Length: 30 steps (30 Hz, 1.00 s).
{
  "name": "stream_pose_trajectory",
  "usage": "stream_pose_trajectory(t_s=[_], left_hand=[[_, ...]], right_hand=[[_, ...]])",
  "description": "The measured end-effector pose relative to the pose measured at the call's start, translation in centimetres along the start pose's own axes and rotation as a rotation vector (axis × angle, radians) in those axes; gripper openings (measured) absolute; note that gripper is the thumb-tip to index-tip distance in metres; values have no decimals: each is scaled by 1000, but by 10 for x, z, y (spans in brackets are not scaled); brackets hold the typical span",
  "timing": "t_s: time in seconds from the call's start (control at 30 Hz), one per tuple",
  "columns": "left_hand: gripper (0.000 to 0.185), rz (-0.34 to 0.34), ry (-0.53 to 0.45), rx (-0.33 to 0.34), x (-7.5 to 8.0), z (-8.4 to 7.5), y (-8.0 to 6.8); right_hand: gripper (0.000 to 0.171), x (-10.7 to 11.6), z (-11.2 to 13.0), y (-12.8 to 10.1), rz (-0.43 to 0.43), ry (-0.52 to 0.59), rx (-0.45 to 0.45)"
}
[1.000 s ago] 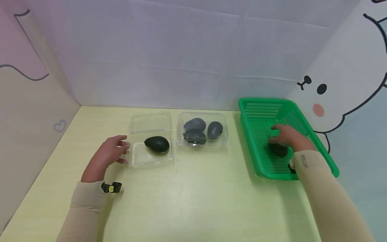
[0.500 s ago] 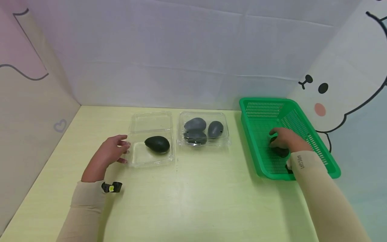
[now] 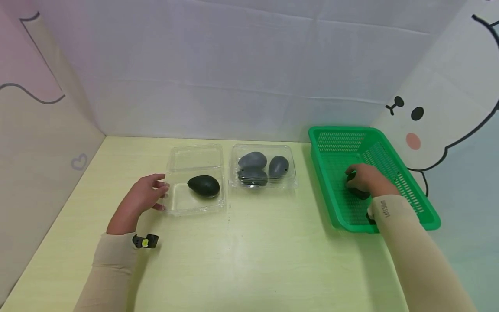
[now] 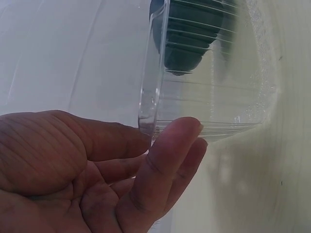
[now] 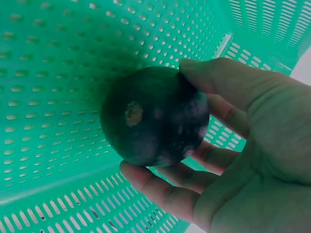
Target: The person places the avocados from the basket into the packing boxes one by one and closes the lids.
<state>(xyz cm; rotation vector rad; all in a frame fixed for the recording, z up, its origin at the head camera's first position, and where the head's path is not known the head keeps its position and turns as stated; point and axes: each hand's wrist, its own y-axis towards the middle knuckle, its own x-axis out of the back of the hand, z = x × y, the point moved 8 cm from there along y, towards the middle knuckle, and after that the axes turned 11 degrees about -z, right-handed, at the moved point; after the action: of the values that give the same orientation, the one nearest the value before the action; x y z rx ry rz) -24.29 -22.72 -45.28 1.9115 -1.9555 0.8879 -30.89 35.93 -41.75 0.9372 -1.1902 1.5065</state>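
My right hand is inside the green basket at the right, fingers and thumb curled round a dark avocado; in the head view only a little of that avocado shows under the hand. My left hand rests on the table with straight fingers touching the left edge of an open clear clamshell box, which holds one dark avocado. A second clear box, closed, holds three avocados.
White and patterned panels wall in the pale yellow table at the back and both sides. The green basket stands close to the right panel. A small black and yellow clip sits at my left wrist.
My right hand has closed round the avocado in the basket and shifted slightly left and up. The left hand and both clear boxes have stayed where they were.
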Motion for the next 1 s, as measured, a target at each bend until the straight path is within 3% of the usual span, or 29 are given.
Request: stream_pose_trajectory(t_s=[0.73,1.0], left_hand=[[60,0,25,-10,-2,3,3],[60,-7,48,-4,-1,3,2]], right_hand=[[50,5,1,-3,1,-7,-16],[48,26,8,-7,-77,-10,11]])
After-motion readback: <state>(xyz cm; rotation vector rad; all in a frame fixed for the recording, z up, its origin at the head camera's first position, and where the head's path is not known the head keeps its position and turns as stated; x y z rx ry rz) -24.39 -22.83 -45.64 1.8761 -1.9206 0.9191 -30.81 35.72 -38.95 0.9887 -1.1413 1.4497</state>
